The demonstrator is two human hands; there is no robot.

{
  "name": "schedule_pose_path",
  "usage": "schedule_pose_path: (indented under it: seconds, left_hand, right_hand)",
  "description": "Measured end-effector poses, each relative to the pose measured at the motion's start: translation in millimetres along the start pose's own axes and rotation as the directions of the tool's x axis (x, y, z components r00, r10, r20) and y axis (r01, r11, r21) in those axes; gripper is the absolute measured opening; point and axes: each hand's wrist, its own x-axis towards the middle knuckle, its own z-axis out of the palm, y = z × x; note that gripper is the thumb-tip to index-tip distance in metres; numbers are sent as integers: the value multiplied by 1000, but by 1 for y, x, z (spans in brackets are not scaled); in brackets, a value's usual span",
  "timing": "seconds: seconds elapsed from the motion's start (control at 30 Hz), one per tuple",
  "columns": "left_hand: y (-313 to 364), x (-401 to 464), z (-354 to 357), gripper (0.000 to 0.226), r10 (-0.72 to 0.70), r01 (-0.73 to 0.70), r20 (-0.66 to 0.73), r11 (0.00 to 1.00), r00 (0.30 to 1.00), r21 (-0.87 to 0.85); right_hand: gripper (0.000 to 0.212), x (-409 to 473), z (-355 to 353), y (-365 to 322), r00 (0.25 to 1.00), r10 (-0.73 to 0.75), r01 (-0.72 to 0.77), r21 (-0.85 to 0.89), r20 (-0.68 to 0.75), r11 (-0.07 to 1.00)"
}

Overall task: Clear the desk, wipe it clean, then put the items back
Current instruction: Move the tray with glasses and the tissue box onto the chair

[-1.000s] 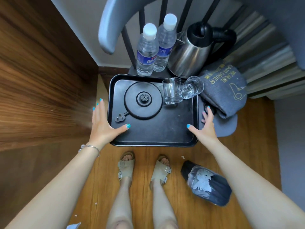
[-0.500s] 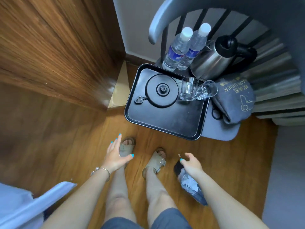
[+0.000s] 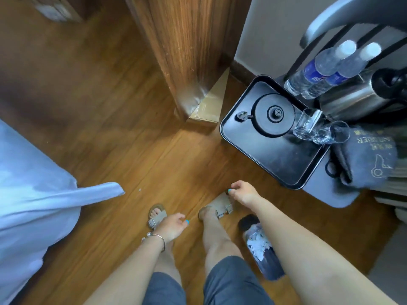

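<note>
A black tray (image 3: 275, 164) rests on a grey chair seat (image 3: 330, 195) at the right. It carries a round kettle base (image 3: 274, 115) with its plug and two clear glasses (image 3: 308, 124), one tipped over. Behind the tray stand two water bottles (image 3: 317, 71) and a steel kettle (image 3: 356, 102). A grey hair-dryer bag (image 3: 370, 159) lies beside the tray. My left hand (image 3: 174, 225) hangs over my left foot, fingers curled, holding nothing. My right hand (image 3: 242, 192) hovers below the tray's near corner, apart from it, curled with nothing in it.
The desk's wooden side panel (image 3: 187, 51) rises at top centre, with a cardboard piece (image 3: 211, 106) at its foot. White bedding (image 3: 33, 183) fills the left. A small bin with a dark liner (image 3: 262, 249) stands on the wood floor by my right leg.
Both hands let go of the tray's sides and dropped toward my legs, fingers curling in. My view swung left, so the chair and tray slid to the right.
</note>
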Motion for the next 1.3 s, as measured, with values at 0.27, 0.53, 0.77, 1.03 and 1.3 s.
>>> schedule_pose_path:
  seconds: [0.27, 0.53, 0.77, 1.03, 1.3]
  left_hand:
    - [-50, -57, -57, 29, 30, -40, -91, 994, 995, -100]
    - [-124, -147, -98, 29, 117, -158, -242, 975, 963, -157]
    - [-182, -181, -113, 21, 95, -167, -339, 967, 936, -191]
    - [-179, -221, -195, 23, 150, -401, -627, 873, 764, -279]
    - [-131, -236, -383, 38, 213, -476, -718, 860, 663, -185]
  right_hand:
    - [38, -59, 13, -35, 996, -63, 58, -77, -57, 995]
    - [41, -151, 67, -72, 994, -107, 97, -257, -24, 961]
    - [36, -207, 131, -151, 959, -283, 255, -375, -22, 891]
    - [33, -244, 170, -276, 858, -512, 449, -428, -41, 785]
    - [28, -249, 121, -443, 752, -641, 550, -390, -152, 738]
